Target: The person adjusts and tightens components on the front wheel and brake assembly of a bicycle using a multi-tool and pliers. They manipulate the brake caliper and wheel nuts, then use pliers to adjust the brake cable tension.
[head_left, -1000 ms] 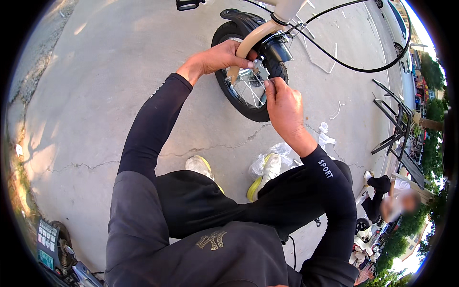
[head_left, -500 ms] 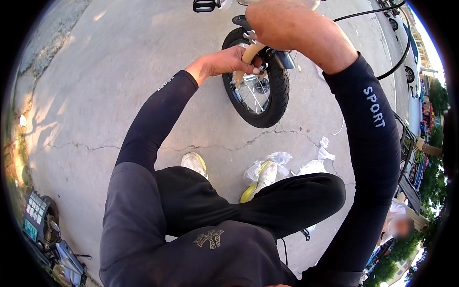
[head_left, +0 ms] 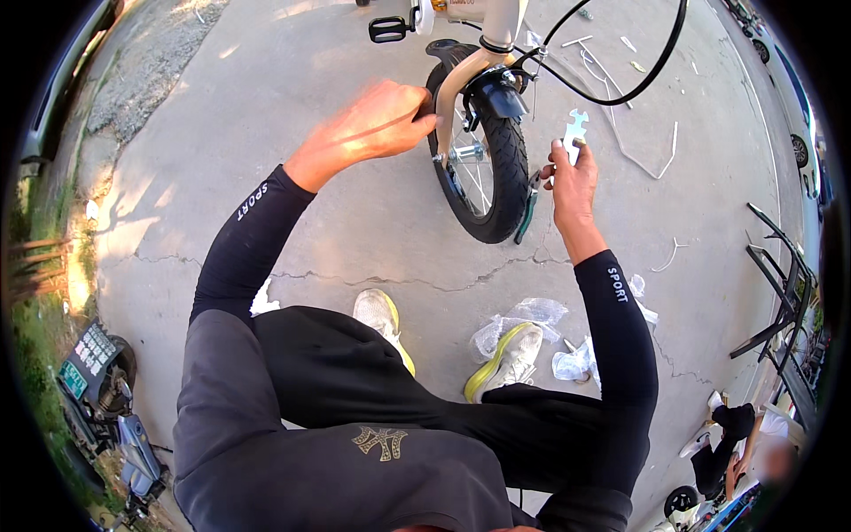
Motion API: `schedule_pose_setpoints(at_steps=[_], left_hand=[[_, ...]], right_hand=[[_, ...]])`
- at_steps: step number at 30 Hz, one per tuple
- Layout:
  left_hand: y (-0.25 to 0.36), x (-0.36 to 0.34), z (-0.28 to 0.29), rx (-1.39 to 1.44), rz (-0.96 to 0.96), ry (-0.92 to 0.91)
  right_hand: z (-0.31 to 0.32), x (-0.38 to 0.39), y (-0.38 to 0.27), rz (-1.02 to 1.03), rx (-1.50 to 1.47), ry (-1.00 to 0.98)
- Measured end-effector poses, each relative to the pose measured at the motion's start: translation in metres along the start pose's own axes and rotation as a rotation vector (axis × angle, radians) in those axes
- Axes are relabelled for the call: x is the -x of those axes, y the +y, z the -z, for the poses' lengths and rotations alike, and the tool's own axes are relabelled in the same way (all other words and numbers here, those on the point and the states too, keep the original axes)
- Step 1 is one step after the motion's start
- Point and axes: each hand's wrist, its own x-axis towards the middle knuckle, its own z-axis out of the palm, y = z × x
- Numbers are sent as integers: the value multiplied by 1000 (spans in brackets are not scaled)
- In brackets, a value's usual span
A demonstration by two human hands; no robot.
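A small bicycle stands in front of me on concrete, its black front wheel (head_left: 498,191) held in a cream fork (head_left: 454,84). My left hand (head_left: 377,124) grips the wheel's tyre beside the fork leg. To the right of the wheel, my right hand (head_left: 569,177) holds up a flat white multi-wrench (head_left: 574,133). A green-handled tool (head_left: 526,213) leans against the tyre just below that hand. Black cables (head_left: 638,84) loop from the handlebar area above.
Crumpled clear plastic wrap (head_left: 519,319) lies by my shoes. White zip-tie scraps (head_left: 665,160) are scattered on the concrete to the right. A black metal rack (head_left: 780,284) stands at the right edge, with another person (head_left: 753,443) low at the bottom right. A parked scooter (head_left: 102,390) is at the left.
My right hand came down from the top of the fork to the right side of the wheel, now holding the white wrench. My left hand stayed at the tyre by the fork.
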Motion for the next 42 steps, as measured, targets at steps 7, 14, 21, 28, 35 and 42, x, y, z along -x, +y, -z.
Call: schedule_pose_setpoints(at_steps=[7,14,21,28,35,42], left_hand=[[53,-4,-29,396,284,44],[68,7,-60,362,393,215],[78,4,-95,500,421,550],[57,7,-102,124,172,647],[56,4,-105,148,149,668],[56,5,-92,144,243,503]], right_hand=[[-47,-18,-11,-71,-587,-38],[-71,-18,0,-55,-711,-17],[-71,-18,0,-142,-691,-89],[-69,-18,-3,-206,-714,-106],[-70,-18,-4,-182,-655,-63],[-64,-9,-6,124,-407,114]])
